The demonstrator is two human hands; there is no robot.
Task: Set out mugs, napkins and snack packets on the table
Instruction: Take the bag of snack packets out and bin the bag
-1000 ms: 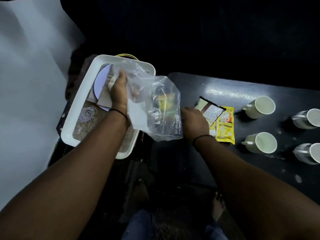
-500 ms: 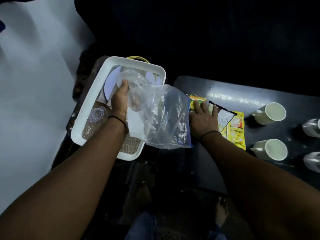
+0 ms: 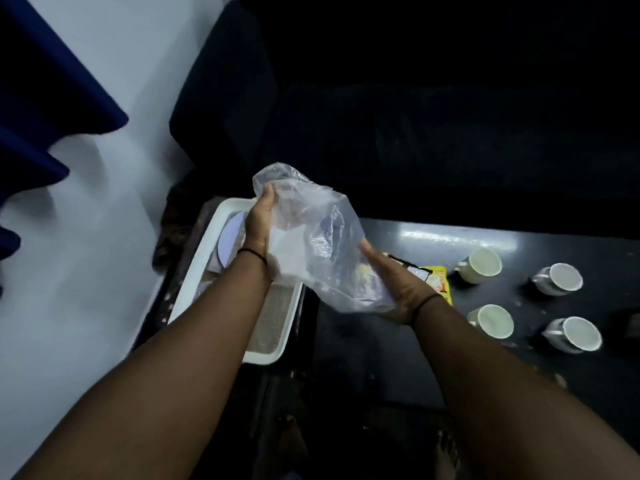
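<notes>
Both hands on the clear plastic bag [image 3: 311,244], one view only, head camera. Our left hand [image 3: 259,223] grips the bunched neck up top, fingers curled round the film. Our right hand [image 3: 398,282] cups the bag's lower end from underneath, palm up, film draped over it; fingers partly hidden by plastic, so we can't tell how tightly they curl, though they read as holding it.

Bag hangs above the gap between the white tray [image 3: 194,282] and the dark table [image 3: 485,233]. Something pale sits inside near the left wrist, likely napkins, too blurred to confirm.

Task items: four mugs [image 3: 483,265] already upright on the table in a two-by-two block, right side. Snack packets [image 3: 438,282] lie flat on the table just beside the nearest mugs, partly behind our right hand. Tray holds a round pale plate and a woven mat.

Judgement: mugs and snacks look placed, napkins still to come out. To do it well:
- keep the left grip on the neck, open the mouth, don't tip the bag
- support the bottom so contents don't slide out in a heap
- pull the stack out whole, set it clear of the mug block

Risk: thin film snagging, napkins scattering.
</notes>
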